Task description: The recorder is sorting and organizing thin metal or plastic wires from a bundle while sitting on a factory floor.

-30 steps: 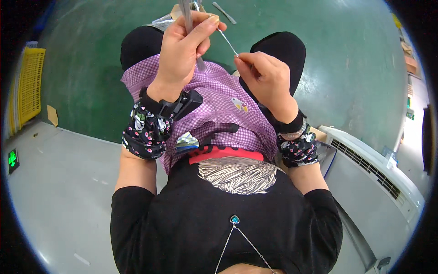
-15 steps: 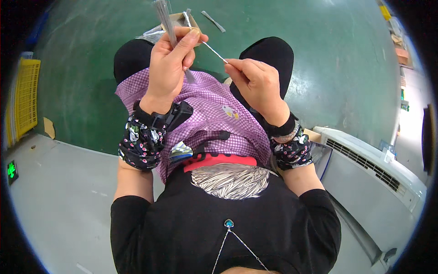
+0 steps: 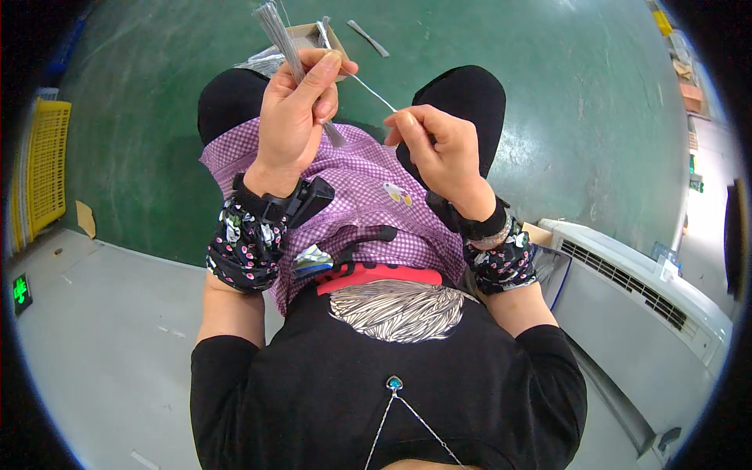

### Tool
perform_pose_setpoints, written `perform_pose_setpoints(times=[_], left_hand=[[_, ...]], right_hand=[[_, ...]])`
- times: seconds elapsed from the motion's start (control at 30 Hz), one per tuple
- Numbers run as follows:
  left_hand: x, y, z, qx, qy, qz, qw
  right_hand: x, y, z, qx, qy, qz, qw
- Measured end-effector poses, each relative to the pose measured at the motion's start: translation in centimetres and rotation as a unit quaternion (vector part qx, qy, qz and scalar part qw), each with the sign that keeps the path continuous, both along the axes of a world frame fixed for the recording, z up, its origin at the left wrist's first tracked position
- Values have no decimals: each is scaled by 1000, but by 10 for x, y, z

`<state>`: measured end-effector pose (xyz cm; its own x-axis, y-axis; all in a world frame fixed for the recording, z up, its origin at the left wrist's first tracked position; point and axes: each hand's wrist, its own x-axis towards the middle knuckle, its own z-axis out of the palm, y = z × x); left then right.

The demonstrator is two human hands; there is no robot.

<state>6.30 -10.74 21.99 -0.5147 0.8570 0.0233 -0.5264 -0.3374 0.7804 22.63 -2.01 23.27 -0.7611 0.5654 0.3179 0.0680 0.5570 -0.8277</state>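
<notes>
My left hand (image 3: pixel 301 102) is closed round a bundle of thin grey wires (image 3: pixel 279 35), whose lower end sticks out below the palm. Between its thumb and forefinger it also pinches one end of a thin silvery strand (image 3: pixel 374 93). The strand runs slanting down to the right, where the fingertips of my right hand (image 3: pixel 440 141) pinch its other end. Both hands are raised over my lap, which a purple checked apron (image 3: pixel 352 176) covers. Whether the strand is twisted wires or a single piece is too fine to tell.
Beyond my knees a cardboard box (image 3: pixel 338 45) with more silvery bundles stands on the green floor (image 3: pixel 580 102). Another wire bundle (image 3: pixel 368 38) lies beside it. Yellow crates (image 3: pixel 47 160) stand at the left; a white appliance with a vent (image 3: pixel 627 290) is at my right.
The wire bundle in my left hand has tilted further left at its top. My right hand has turned slightly, its fingers still pinching the strand.
</notes>
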Motion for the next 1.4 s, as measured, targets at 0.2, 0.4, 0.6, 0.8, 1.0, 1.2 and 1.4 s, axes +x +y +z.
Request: perform_pose_setpoints(times=[0.2, 0.4, 0.6, 0.8, 1.0, 1.2, 1.4], left_hand=[[-2, -1, -2, 52, -14, -26, 998], [-2, 2, 4, 16, 53, 11, 998], [2, 3, 5, -44, 95, 48, 993], [-5, -1, -5, -23, 35, 19, 999], [-27, -10, -11, 20, 4, 29, 999], [-6, -7, 1, -78, 83, -73, 991], [-3, -5, 0, -41, 75, -62, 994]], right_hand=[[4, 5, 0, -605, 53, 155, 779], [0, 3, 5, -368, -39, 57, 927], [-6, 7, -5, 111, -13, 5, 994], [2, -1, 0, -133, -57, 12, 989], [15, 0, -12, -503, -58, 105, 856], [14, 0, -14, -552, -26, 125, 824], [16, 1, -12, -608, 6, 169, 775]])
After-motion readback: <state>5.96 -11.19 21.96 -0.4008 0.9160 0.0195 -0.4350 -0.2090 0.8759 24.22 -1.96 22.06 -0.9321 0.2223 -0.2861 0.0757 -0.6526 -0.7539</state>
